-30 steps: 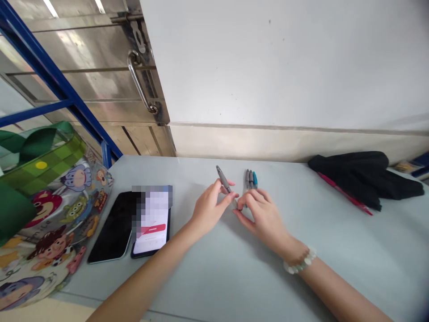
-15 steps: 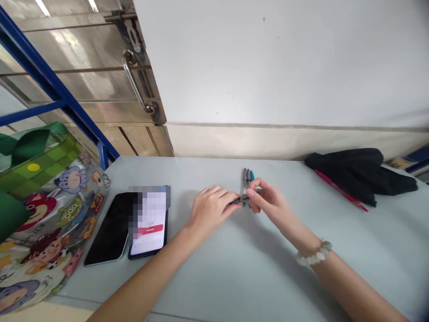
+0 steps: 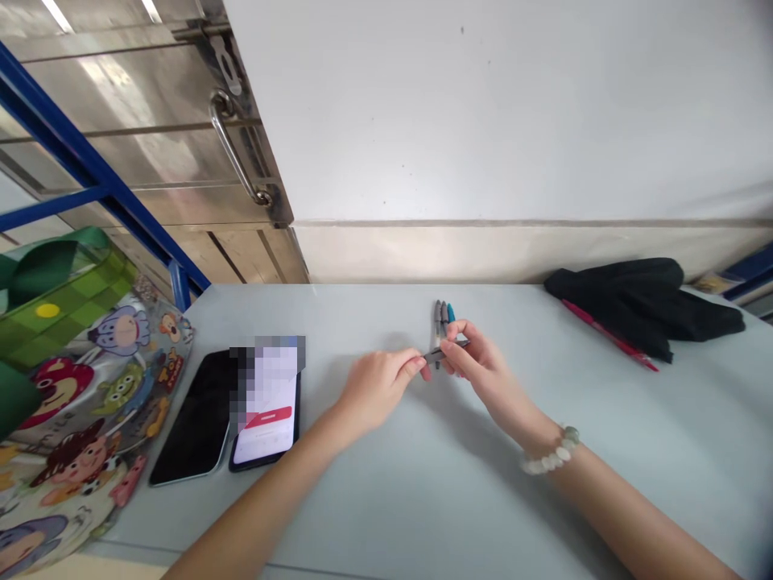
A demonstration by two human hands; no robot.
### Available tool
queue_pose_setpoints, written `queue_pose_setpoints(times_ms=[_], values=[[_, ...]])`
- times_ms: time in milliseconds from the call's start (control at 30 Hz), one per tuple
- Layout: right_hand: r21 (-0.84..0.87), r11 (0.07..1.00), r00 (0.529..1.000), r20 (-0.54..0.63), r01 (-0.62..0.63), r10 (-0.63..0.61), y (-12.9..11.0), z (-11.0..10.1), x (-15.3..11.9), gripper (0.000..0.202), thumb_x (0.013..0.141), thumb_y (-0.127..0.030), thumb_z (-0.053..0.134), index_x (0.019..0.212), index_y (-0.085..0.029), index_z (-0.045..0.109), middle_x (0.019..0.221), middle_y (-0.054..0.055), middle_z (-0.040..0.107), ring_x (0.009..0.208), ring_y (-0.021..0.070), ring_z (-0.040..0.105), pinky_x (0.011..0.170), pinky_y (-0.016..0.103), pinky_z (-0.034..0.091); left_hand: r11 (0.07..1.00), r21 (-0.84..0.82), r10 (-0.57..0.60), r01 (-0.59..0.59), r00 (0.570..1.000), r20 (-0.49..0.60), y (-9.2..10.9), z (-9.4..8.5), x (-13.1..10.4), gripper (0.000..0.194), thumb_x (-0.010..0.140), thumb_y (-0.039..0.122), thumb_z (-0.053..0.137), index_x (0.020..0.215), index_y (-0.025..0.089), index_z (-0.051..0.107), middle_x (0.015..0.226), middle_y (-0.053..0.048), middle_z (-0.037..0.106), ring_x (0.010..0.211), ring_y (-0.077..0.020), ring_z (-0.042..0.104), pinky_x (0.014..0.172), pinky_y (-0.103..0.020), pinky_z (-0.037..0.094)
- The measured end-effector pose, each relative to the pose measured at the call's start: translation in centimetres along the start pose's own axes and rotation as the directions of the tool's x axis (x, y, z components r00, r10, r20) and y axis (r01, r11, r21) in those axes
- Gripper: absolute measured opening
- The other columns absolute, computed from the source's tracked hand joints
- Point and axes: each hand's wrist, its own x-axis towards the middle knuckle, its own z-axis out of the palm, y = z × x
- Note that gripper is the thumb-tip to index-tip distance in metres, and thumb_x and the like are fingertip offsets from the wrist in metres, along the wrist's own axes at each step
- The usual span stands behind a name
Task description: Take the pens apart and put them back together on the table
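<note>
Between my two hands lies a slim dark grey pen (image 3: 433, 355), held roughly level just above the table. My left hand (image 3: 375, 388) pinches its left end between thumb and fingers, which cover that end. On the other side, my right hand (image 3: 488, 369) grips the pen with thumb and fingertips, and a beaded bracelet (image 3: 549, 459) circles that wrist. Just beyond the held pen, two grey-capped pens (image 3: 440, 312) and a teal-capped pen (image 3: 450, 312) lie side by side, partly hidden by the right fingers.
Two phones lie left of my hands: one dark-screened (image 3: 193, 419), one with a lit screen (image 3: 269, 435). A cartoon-printed bag (image 3: 109, 387) stands at the far left. Black cloth (image 3: 646, 306) and a red pen (image 3: 609, 334) lie at the right. A white wall (image 3: 513, 121) rises behind the table.
My left hand has turned and closed over its end of the pen, hiding the black part that showed before. The right hand keeps its grip. The view has shifted slightly.
</note>
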Motion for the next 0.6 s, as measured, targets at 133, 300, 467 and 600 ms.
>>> queue_pose_setpoints(times_ms=[133, 300, 467, 600], values=[[-0.004, 0.991, 0.99, 0.051, 0.132, -0.132, 0.3, -0.2, -0.1, 0.016, 0.086, -0.036, 0.046, 0.081, -0.023, 0.039, 0.067, -0.003, 0.043, 0.058, 0.012, 0.046, 0.052, 0.025, 0.037, 0.923, -0.378, 0.01, 0.068, 0.979, 0.202, -0.7, 0.0, 0.4, 0.052, 0.094, 0.047, 0.017, 0.081, 0.019, 0.058, 0.054, 0.005, 0.032, 0.048, -0.0097, 0.032, 0.049, -0.021, 0.029], [-0.091, 0.977, 0.98, 0.059, 0.194, -0.189, 0.3, -0.8, 0.0, 0.017, 0.089, -0.04, 0.043, 0.093, -0.024, 0.044, 0.074, -0.001, 0.045, 0.06, 0.012, 0.045, 0.055, 0.026, 0.039, 0.947, -0.319, -0.004, 0.045, 0.992, 0.127, -0.7, 0.0, 0.3, 0.049, 0.095, 0.046, 0.019, 0.083, 0.021, 0.059, 0.056, 0.005, 0.038, 0.048, -0.0094, 0.035, 0.049, -0.021, 0.028], [-0.089, 0.99, 0.993, 0.062, 0.108, -0.103, 0.9, -1.2, 0.7, 0.023, 0.093, -0.043, 0.033, 0.096, -0.023, 0.044, 0.059, -0.005, 0.037, 0.053, 0.0122, 0.042, 0.052, 0.026, 0.038, 0.965, 0.258, 0.096, -0.052, 0.983, -0.158, -0.3, -0.1, 0.2, 0.027, 0.093, 0.037, 0.037, 0.09, 0.027, 0.062, 0.072, 0.003, 0.06, 0.067, -0.0136, 0.055, 0.053, -0.023, 0.027], [-0.258, 0.934, 0.969, 0.063, 0.247, -0.238, 1.6, -1.3, 1.2, 0.017, 0.087, -0.034, 0.045, 0.099, -0.022, 0.043, 0.076, 0.001, 0.052, 0.072, 0.0164, 0.053, 0.06, 0.029, 0.044, 0.917, 0.396, 0.129, -0.046, 0.974, -0.187, -0.7, -0.1, 0.5, 0.019, 0.093, 0.036, 0.042, 0.095, 0.028, 0.06, 0.08, 0.003, 0.066, 0.076, -0.0145, 0.059, 0.053, -0.023, 0.029]])
